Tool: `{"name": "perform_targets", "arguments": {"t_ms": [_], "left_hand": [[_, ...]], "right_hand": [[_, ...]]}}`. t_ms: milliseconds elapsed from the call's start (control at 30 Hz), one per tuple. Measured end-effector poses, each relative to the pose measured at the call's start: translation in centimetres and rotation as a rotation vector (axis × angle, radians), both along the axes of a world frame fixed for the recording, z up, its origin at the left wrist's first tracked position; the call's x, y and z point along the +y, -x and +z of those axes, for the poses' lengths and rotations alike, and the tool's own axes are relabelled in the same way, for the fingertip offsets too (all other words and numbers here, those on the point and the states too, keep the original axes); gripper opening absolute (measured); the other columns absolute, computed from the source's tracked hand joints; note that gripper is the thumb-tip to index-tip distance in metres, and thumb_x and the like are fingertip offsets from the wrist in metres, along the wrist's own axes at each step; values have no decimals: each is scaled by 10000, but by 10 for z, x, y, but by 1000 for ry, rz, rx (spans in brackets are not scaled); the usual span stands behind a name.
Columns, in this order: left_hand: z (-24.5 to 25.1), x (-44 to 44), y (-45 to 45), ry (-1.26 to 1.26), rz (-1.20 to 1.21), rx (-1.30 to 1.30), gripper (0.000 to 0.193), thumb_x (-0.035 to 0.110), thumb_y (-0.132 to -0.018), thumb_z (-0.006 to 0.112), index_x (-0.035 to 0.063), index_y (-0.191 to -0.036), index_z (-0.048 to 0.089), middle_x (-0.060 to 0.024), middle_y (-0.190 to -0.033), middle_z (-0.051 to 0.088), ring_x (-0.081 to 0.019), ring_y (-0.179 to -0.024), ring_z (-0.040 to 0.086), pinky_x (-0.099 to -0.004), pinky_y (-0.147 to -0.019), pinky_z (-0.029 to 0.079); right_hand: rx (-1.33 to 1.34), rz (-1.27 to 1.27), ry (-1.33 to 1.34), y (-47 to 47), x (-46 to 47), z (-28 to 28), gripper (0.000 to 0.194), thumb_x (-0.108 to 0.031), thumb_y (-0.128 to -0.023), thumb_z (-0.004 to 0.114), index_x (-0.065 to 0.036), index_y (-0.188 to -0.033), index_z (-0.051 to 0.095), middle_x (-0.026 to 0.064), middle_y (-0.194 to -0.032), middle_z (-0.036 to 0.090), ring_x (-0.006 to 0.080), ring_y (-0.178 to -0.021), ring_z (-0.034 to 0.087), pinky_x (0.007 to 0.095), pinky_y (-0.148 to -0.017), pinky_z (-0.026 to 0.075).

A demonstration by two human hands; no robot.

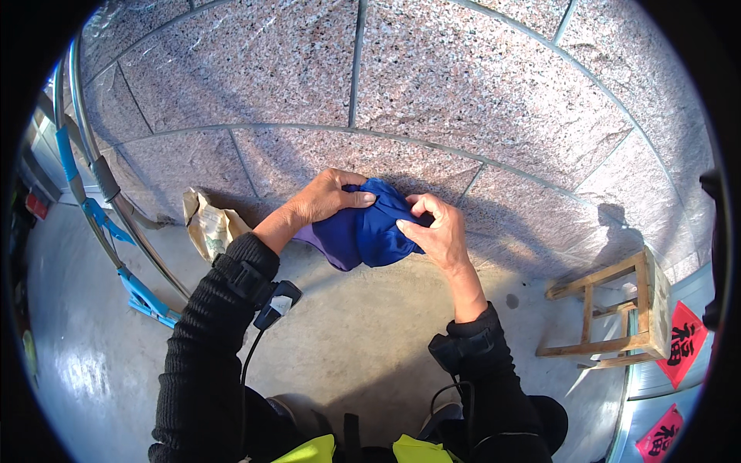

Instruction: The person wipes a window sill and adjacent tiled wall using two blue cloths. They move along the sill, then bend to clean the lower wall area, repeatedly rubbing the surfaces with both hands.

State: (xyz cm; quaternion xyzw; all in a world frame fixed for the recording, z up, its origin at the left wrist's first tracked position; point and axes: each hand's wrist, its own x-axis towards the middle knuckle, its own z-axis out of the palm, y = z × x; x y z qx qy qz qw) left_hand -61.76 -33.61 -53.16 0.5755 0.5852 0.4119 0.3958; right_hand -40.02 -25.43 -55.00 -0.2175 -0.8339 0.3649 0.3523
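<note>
A piece of blue and purple cloth [379,231] hangs between my two hands in the middle of the view, in front of the stone wall. Its right part is bright blue, its lower left part purple. My left hand [330,199] pinches the upper left of the cloth between thumb and fingers. On the right, my right hand [437,228] grips the cloth's edge between thumb and forefinger. Folds cover what lies inside the cloth, so I cannot tell its full shape.
A wall of speckled stone blocks [463,75] rises ahead. A crumpled paper bag [209,226] stands at its foot. Metal tubes with blue fittings [107,191] run along the left. A wooden stool [616,315] lies tipped at right, beside red paper decorations [683,341].
</note>
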Motion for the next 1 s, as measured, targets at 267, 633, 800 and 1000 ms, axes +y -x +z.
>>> {"name": "perform_targets", "arguments": {"t_ms": [267, 633, 800, 1000], "left_hand": [[-6, 0, -5, -54, 7, 56, 332, 265, -827, 687, 22, -1052, 661, -79, -941, 665, -142, -861, 597, -283, -798, 484], [-20, -5, -11, 322, -65, -318, 697, 527, -726, 717, -33, -1125, 600, -102, -976, 651, -175, -880, 615, -292, -790, 497], [-18, -1, -27, 193, -117, -51, 541, 284, -689, 813, -2, -1105, 618, -83, -950, 665, -165, -880, 615, -291, -801, 493], [-11, -5, -9, 165, -158, -60, 355, 181, -695, 801, 43, -984, 649, -25, -917, 648, -136, -802, 600, -261, -757, 481]], "right_hand": [[24, 383, 739, -4, 2, -9, 598, -228, -699, 774, 48, -1167, 524, 87, -1012, 615, 136, -874, 585, 273, -813, 466], [458, 224, 746, -11, 16, -10, 366, -18, -750, 681, -15, -1099, 571, 44, -1008, 636, 133, -906, 607, 288, -843, 481], [638, 187, 1020, -1, 2, -11, 339, -26, -752, 666, -27, -1080, 583, 72, -980, 647, 174, -884, 628, 332, -828, 509], [817, -13, 1314, -18, 4, 19, 284, -115, -796, 627, 8, -1049, 592, 137, -1020, 648, 256, -925, 628, 405, -861, 501]]}}
